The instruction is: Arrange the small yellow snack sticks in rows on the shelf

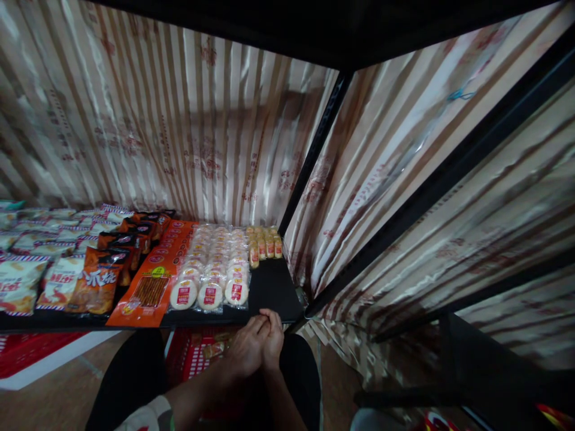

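Note:
My left hand and my right hand are pressed together just below the front edge of a black shelf. Their fingers are curled in, and I cannot see whether anything lies inside them. Nearest on the shelf are clear packs of round white cakes with red labels. Next to those lies a long orange packet of snack sticks. Behind the bare patch of shelf stands a short row of small yellow packets.
Orange-and-black snack bags and white-and-blue bags fill the shelf's left side. Striped satin cloth hangs behind and to the right, crossed by black shelf posts. A red basket sits below the shelf over my dark-trousered knees.

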Demonstrator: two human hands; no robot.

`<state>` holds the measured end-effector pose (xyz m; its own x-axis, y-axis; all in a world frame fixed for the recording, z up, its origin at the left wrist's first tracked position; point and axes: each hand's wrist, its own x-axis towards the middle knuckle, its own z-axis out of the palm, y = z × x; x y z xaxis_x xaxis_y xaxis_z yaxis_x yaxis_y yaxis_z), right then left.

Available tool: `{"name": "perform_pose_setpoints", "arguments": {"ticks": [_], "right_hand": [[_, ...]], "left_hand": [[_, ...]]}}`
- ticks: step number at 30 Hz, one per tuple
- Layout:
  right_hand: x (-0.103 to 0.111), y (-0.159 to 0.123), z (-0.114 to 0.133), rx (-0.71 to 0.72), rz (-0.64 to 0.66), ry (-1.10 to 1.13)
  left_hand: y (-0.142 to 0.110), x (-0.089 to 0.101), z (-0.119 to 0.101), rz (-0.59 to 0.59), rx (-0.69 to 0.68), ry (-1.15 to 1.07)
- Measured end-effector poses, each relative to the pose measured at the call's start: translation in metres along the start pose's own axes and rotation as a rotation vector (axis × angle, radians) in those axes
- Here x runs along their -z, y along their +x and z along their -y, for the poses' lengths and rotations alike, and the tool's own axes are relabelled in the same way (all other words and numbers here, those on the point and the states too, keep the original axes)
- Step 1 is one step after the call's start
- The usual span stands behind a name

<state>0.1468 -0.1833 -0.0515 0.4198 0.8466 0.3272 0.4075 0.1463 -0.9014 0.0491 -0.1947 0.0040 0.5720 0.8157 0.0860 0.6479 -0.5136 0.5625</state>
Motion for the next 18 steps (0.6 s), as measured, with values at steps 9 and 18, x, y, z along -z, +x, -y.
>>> {"name": "perform_pose_setpoints", "arguments": {"ticks": [9, 18], "right_hand": [[-0.001, -0.033, -0.018, 0.091, 0.112, -0.119], [-0.025, -0.052, -0.038, 0.08, 0.192, -0.176]], "left_hand": [[-0.03, -0.02, 0.016, -0.032, -0.055, 0.018], [-0.047, -0.038, 0.043, 0.032, 0.094, 0.003]]}}
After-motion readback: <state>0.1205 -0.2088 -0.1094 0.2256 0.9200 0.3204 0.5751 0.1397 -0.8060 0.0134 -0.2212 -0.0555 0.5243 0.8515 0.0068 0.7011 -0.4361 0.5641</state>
